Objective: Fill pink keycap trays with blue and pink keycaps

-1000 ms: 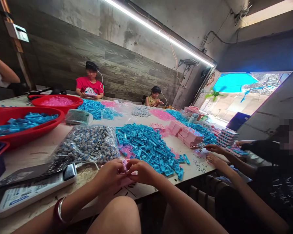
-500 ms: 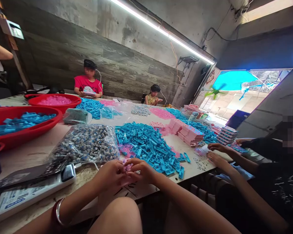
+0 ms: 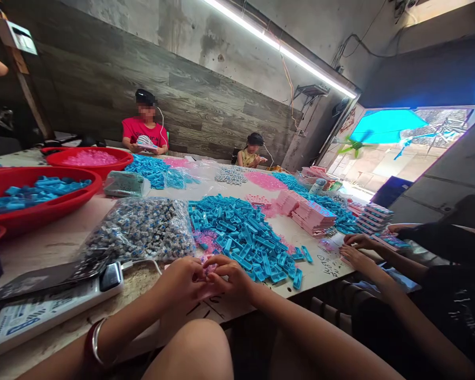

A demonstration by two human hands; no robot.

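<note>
At the near table edge my left hand (image 3: pixel 185 281) and my right hand (image 3: pixel 230 278) meet, fingers closed around a small pink piece (image 3: pixel 209 268) that is mostly hidden between them. Just beyond lies a heap of blue plastic pieces (image 3: pixel 245 237), with clear pink bits (image 3: pixel 206 241) at its left side. A clear bag (image 3: pixel 142 227) full of small grey, white and blue parts lies behind my left hand.
Red basins (image 3: pixel 35 216) stand at the left, near a white power strip (image 3: pixel 55 309) and a phone (image 3: pixel 43 279). Pink stacks (image 3: pixel 306 211) are beyond the blue heap. A person's hands (image 3: pixel 358 253) work at the right; two people sit across.
The camera view has shifted slightly. My hands stay together around the pink piece, with only small finger movement.
</note>
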